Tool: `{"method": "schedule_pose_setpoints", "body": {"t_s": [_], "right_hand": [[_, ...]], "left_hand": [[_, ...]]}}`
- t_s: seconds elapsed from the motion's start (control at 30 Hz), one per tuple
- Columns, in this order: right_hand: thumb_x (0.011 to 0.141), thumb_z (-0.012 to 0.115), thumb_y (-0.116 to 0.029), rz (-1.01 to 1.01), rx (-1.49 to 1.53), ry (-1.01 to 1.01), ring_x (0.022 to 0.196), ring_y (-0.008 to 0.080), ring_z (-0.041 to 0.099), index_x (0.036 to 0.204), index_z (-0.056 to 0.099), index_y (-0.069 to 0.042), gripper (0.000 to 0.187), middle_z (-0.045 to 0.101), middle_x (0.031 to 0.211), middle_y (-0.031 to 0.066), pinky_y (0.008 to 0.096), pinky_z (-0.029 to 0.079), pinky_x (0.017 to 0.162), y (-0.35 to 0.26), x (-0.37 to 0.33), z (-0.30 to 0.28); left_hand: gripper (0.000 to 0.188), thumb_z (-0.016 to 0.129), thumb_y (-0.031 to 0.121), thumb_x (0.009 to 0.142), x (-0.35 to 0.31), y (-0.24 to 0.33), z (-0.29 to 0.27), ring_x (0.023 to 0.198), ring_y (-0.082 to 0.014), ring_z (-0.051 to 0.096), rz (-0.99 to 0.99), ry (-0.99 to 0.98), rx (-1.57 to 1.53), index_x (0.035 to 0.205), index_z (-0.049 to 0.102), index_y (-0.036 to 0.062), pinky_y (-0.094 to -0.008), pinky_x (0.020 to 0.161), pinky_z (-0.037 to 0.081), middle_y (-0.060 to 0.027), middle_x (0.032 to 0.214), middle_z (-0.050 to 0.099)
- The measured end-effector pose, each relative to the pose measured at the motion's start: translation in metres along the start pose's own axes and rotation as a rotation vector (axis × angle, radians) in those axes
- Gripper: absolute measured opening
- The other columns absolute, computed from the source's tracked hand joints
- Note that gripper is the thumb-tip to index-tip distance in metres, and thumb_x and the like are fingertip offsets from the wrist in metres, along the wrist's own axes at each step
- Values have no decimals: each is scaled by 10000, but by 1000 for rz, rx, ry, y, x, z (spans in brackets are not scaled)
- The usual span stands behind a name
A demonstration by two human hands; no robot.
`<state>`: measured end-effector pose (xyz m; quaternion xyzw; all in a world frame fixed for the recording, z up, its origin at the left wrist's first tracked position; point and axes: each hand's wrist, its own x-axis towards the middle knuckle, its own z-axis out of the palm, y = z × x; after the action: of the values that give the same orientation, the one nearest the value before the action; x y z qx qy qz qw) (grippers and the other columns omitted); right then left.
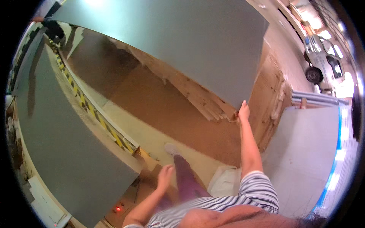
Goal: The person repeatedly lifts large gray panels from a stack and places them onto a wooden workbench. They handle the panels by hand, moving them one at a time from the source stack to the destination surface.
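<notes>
A large grey flat panel [182, 41] spans the upper middle, raised over a stack of brown boards [266, 98] with ragged edges. My right hand [244, 110] is closed on its near corner, thumb on top and arm stretched forward. My left hand [165, 176] hangs in front of my left thigh, slightly blurred, with loosely bent fingers and nothing visible in it. It is nearest to the corner of a second grey panel [76, 144], which lies flat on the left. At the far left, another person's hand [37, 19] is by the raised panel's far end.
A yellow-and-black striped strip [81, 98] runs along the left table's edge. A red light [118, 208] glows beneath its near corner. White wrapping [224, 180] lies by my right leg. To the right are a pale sheet [300, 136] with blue edging and a parked vehicle [323, 62].
</notes>
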<state>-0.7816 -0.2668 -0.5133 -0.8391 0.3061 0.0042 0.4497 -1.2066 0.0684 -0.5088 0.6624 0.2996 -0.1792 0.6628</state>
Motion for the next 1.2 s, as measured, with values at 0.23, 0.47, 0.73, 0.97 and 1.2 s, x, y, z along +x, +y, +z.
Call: {"method": "schedule_pose_setpoints", "body": {"t_s": [0.23, 0.47, 0.73, 0.97, 1.2], "right_hand": [[1014, 360, -436, 127, 220, -264, 701, 227, 614, 1078, 490, 33, 491, 597, 961, 150, 333, 514, 544, 16, -221, 52], [1004, 364, -462, 249, 186, -500, 1163, 310, 510, 1228, 446, 113, 622, 523, 1267, 246, 453, 386, 998, 57, -391, 67], [973, 431, -510, 451, 44, -1228, 1152, 300, 508, 1310, 416, 8, 619, 538, 1226, 168, 495, 403, 984, 49, -396, 23], [804, 660, -605, 393, 619, -382, 1104, 270, 524, 1298, 509, -56, 754, 541, 1302, 69, 441, 431, 918, -24, -172, 33], [813, 683, -539, 446, 593, -553, 1142, 315, 543, 1290, 513, -43, 710, 542, 1325, 99, 534, 439, 972, 30, -142, 32]], "left_hand": [[584, 564, 387, 950, 53, 109, 66, 1193, -239, 522, -72, 4, -675, 1327, 423, -35, -369, 1043, 381, -179, 1272, 547], [543, 701, 298, 868, 18, 120, 6, 1029, -226, 535, -132, 96, -790, 1199, 490, -78, -370, 895, 459, -157, 1175, 564], [388, 641, 267, 909, -80, -32, -79, 946, -212, 526, -89, 472, -903, 1128, 546, -38, -370, 835, 444, -117, 1034, 596], [582, 581, 320, 938, -193, -139, -181, 1237, -296, 451, -164, 725, -845, 1372, 380, -13, -443, 1034, 354, -177, 1346, 476], [692, 378, 525, 973, -216, -213, -209, 1262, -344, 440, -303, 874, -599, 1343, 387, -60, -450, 1041, 338, -248, 1362, 449]]}}
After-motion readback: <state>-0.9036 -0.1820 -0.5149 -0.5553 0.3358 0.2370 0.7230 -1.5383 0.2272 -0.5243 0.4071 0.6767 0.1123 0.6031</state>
